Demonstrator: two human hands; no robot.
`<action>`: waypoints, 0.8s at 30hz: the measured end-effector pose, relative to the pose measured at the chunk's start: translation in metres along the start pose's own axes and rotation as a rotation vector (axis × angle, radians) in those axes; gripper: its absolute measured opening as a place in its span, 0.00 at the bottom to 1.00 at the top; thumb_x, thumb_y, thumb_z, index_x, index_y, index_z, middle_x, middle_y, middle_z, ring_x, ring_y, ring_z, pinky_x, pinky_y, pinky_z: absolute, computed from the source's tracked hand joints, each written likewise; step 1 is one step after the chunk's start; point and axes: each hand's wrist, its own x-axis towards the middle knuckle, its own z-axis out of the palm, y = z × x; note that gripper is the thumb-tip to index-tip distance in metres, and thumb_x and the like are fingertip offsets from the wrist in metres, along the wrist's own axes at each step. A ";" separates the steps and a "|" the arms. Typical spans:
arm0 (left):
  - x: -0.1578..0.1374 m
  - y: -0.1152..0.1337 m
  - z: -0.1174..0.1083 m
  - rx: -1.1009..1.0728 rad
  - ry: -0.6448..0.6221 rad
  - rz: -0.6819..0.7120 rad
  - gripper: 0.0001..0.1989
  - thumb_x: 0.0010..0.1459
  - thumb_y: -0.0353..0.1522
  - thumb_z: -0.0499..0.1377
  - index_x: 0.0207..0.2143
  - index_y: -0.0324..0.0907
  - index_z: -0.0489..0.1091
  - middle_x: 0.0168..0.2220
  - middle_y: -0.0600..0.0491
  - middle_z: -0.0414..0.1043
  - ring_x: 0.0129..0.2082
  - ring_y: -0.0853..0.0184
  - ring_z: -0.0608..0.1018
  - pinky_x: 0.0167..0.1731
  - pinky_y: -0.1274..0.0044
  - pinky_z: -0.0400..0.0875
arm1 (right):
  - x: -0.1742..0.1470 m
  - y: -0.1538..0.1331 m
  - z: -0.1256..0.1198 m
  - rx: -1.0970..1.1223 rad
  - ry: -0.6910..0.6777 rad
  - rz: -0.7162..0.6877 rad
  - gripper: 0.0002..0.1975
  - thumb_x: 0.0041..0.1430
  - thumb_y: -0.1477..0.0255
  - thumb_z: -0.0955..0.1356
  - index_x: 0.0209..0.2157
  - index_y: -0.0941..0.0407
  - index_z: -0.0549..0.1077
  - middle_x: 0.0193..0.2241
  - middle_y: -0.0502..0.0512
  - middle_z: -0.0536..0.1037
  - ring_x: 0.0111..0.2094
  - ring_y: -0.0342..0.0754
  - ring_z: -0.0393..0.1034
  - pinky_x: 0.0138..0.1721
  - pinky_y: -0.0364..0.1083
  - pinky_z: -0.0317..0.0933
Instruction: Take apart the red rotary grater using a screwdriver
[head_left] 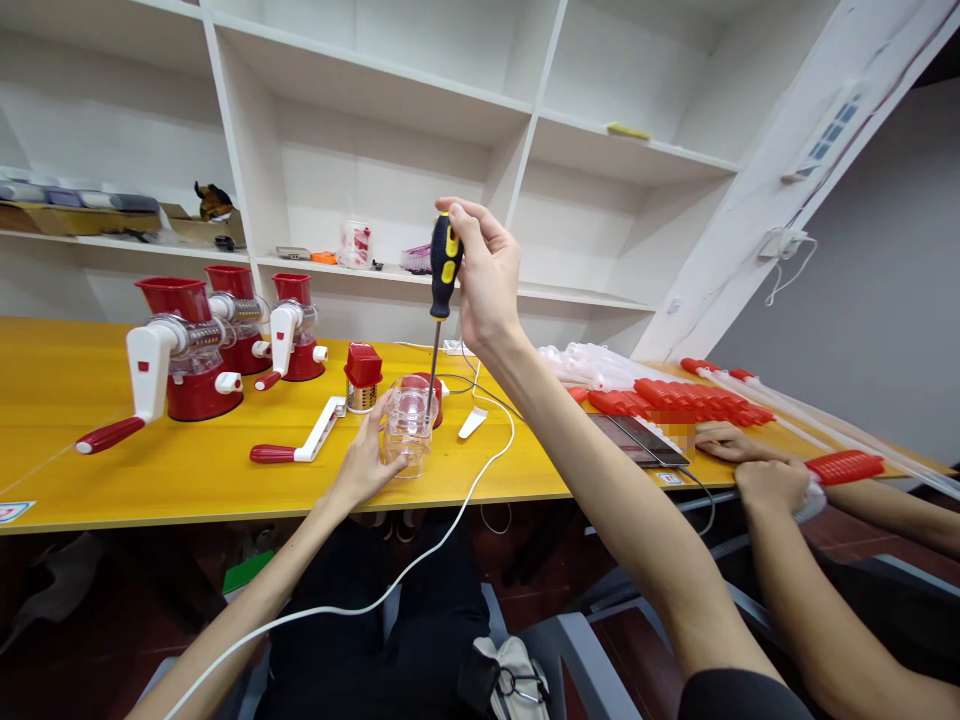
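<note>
Clear plastic housing [409, 408] sits on the yellow desk [277, 500], near the front edge, right in front of me. My left grip [367, 465] is curled partway round its left side, fingers along the far part, thumb at the near part, keeping hold of it. My right grip [487, 270] is closed on the black-and-yellow handle of a screwdriver [444, 262], raised above the desk, thumb up by the handle's top end. Shaft points down, slightly tilted, to the housing's right side; tip contact too small to tell.

Just behind the housing: red part [438, 408], mostly hidden. Left of that, red hopper [364, 365] on a metal drum [362, 397]; nearer me, white crank [319, 432] with red handle. Right: small white piece [472, 423] beside a white cable [495, 456]. Far left, three grinders [202, 395], upright. Right along the desk: dark tablet [637, 440], red ribbed pieces [690, 400], whitish tubes [581, 367], a co-worker's hands [772, 485]. White shelving [225, 110] behind everything.
</note>
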 end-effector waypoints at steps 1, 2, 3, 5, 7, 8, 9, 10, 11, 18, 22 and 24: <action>0.000 0.000 0.000 0.002 -0.002 -0.003 0.49 0.54 0.35 0.64 0.71 0.52 0.38 0.71 0.45 0.49 0.66 0.48 0.63 0.60 0.54 0.67 | 0.000 0.001 0.000 0.008 -0.018 0.012 0.31 0.55 0.41 0.65 0.43 0.54 0.73 0.42 0.56 0.78 0.39 0.45 0.74 0.37 0.47 0.73; 0.000 0.001 0.000 0.002 -0.004 -0.004 0.50 0.53 0.34 0.64 0.71 0.52 0.38 0.71 0.45 0.49 0.67 0.48 0.63 0.60 0.54 0.68 | 0.000 0.001 0.000 0.010 -0.035 0.019 0.30 0.57 0.41 0.64 0.43 0.53 0.73 0.41 0.56 0.78 0.40 0.46 0.75 0.38 0.47 0.73; 0.000 0.001 0.000 0.002 -0.005 -0.002 0.50 0.53 0.34 0.64 0.71 0.52 0.38 0.71 0.45 0.49 0.67 0.48 0.63 0.60 0.54 0.68 | -0.001 0.001 0.000 0.005 -0.049 0.020 0.29 0.59 0.42 0.62 0.43 0.53 0.72 0.41 0.56 0.78 0.42 0.46 0.75 0.39 0.47 0.73; 0.001 0.001 0.000 0.000 -0.004 0.005 0.50 0.53 0.34 0.64 0.71 0.52 0.38 0.72 0.46 0.48 0.67 0.48 0.62 0.59 0.55 0.68 | -0.003 -0.002 0.001 -0.020 -0.044 0.004 0.29 0.61 0.42 0.60 0.42 0.53 0.72 0.38 0.55 0.77 0.42 0.46 0.75 0.41 0.47 0.72; 0.001 0.000 0.000 0.001 -0.001 0.012 0.50 0.53 0.34 0.64 0.71 0.52 0.38 0.72 0.46 0.48 0.67 0.49 0.62 0.59 0.55 0.68 | -0.005 -0.006 0.002 -0.064 -0.006 -0.028 0.29 0.59 0.41 0.61 0.40 0.54 0.73 0.35 0.53 0.76 0.39 0.45 0.74 0.41 0.47 0.72; 0.001 -0.001 0.000 0.002 0.000 0.017 0.50 0.54 0.34 0.64 0.71 0.52 0.38 0.72 0.46 0.48 0.67 0.49 0.62 0.59 0.55 0.69 | -0.006 -0.009 0.003 -0.089 0.020 -0.050 0.29 0.58 0.41 0.62 0.39 0.53 0.73 0.35 0.52 0.76 0.38 0.44 0.73 0.42 0.47 0.72; 0.001 -0.002 0.000 0.004 0.000 0.021 0.50 0.54 0.34 0.64 0.71 0.52 0.38 0.72 0.46 0.48 0.67 0.49 0.62 0.59 0.55 0.69 | -0.007 -0.011 0.003 -0.118 0.044 -0.072 0.29 0.57 0.41 0.64 0.38 0.53 0.73 0.35 0.52 0.76 0.38 0.44 0.73 0.43 0.47 0.72; 0.001 -0.002 0.001 0.006 0.000 0.024 0.50 0.54 0.35 0.64 0.71 0.52 0.38 0.71 0.45 0.48 0.67 0.49 0.63 0.59 0.55 0.69 | -0.007 -0.013 0.003 -0.147 0.064 -0.094 0.29 0.56 0.41 0.65 0.37 0.53 0.74 0.35 0.51 0.75 0.37 0.43 0.72 0.44 0.47 0.71; 0.001 -0.003 0.001 0.010 0.001 0.026 0.50 0.54 0.35 0.64 0.71 0.52 0.38 0.71 0.45 0.49 0.67 0.49 0.63 0.59 0.54 0.69 | -0.007 -0.014 0.004 -0.176 0.082 -0.116 0.28 0.55 0.41 0.66 0.36 0.53 0.74 0.35 0.51 0.75 0.37 0.43 0.72 0.45 0.47 0.71; 0.000 -0.003 0.001 0.027 0.009 0.031 0.49 0.55 0.36 0.64 0.71 0.52 0.38 0.71 0.45 0.50 0.66 0.49 0.64 0.58 0.55 0.70 | -0.007 -0.016 0.001 -0.187 0.001 -0.168 0.23 0.62 0.48 0.64 0.39 0.53 0.75 0.36 0.53 0.76 0.38 0.42 0.73 0.42 0.45 0.70; 0.000 -0.004 0.001 0.026 0.006 0.015 0.49 0.54 0.36 0.64 0.71 0.52 0.38 0.71 0.45 0.49 0.66 0.49 0.65 0.59 0.55 0.69 | -0.005 -0.015 -0.004 -0.154 -0.015 -0.165 0.21 0.62 0.49 0.65 0.37 0.53 0.74 0.33 0.51 0.78 0.35 0.43 0.73 0.39 0.45 0.69; 0.000 -0.004 0.001 0.022 0.007 0.021 0.49 0.54 0.36 0.64 0.71 0.52 0.38 0.71 0.45 0.48 0.66 0.49 0.64 0.59 0.55 0.69 | -0.006 -0.018 -0.005 -0.200 -0.018 -0.183 0.22 0.62 0.48 0.64 0.36 0.53 0.74 0.32 0.50 0.78 0.34 0.42 0.74 0.38 0.45 0.68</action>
